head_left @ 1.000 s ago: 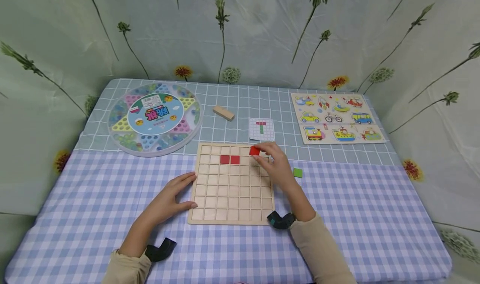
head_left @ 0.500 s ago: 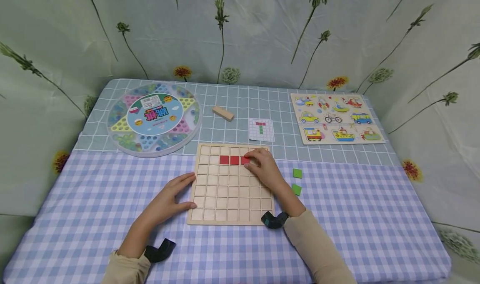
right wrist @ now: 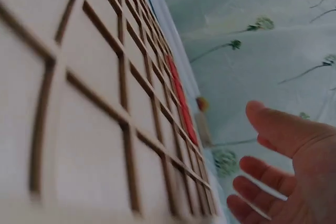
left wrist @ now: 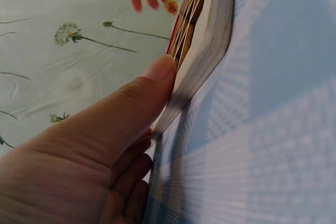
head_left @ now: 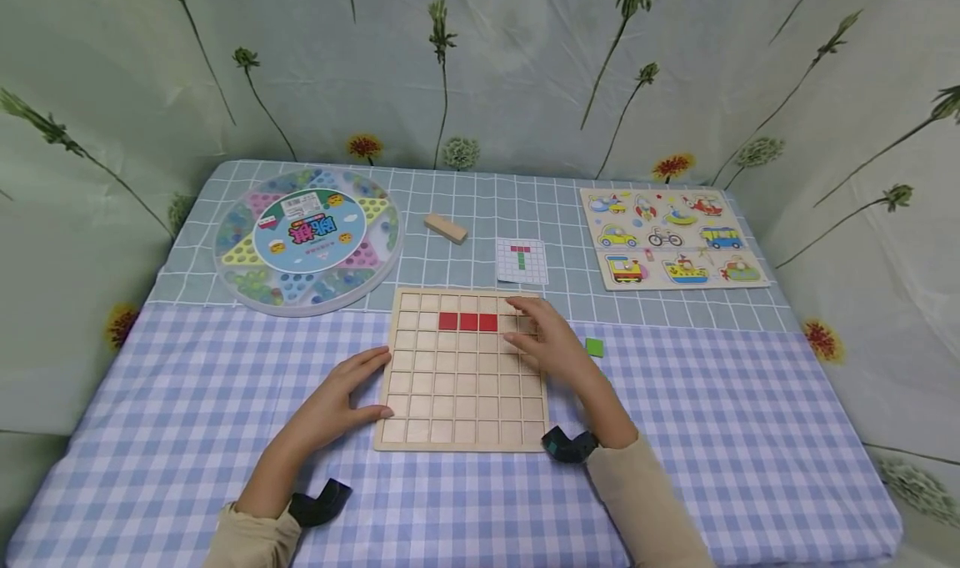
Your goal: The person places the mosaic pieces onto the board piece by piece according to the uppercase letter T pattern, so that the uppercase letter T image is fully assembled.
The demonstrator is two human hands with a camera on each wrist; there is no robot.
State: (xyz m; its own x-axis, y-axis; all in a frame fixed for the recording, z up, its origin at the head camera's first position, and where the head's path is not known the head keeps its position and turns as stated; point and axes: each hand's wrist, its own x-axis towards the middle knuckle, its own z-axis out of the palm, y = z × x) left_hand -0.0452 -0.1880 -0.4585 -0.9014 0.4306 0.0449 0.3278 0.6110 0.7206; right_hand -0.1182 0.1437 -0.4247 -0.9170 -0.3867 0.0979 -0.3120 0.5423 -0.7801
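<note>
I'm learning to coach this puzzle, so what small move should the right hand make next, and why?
The right hand should probably reach for the green tile beside the board and pinch it. That hand looks empty, three red tiles already form a row, and the card shows a green stem under a red bar, while the cells below the row are bare.

Free room above lower grid board point(head_left: 467, 382), left fingers point(head_left: 366, 359) at left edge

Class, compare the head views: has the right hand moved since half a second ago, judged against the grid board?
Yes. The right hand has moved rightward over the grid board, away from the rightmost red tile.
</note>
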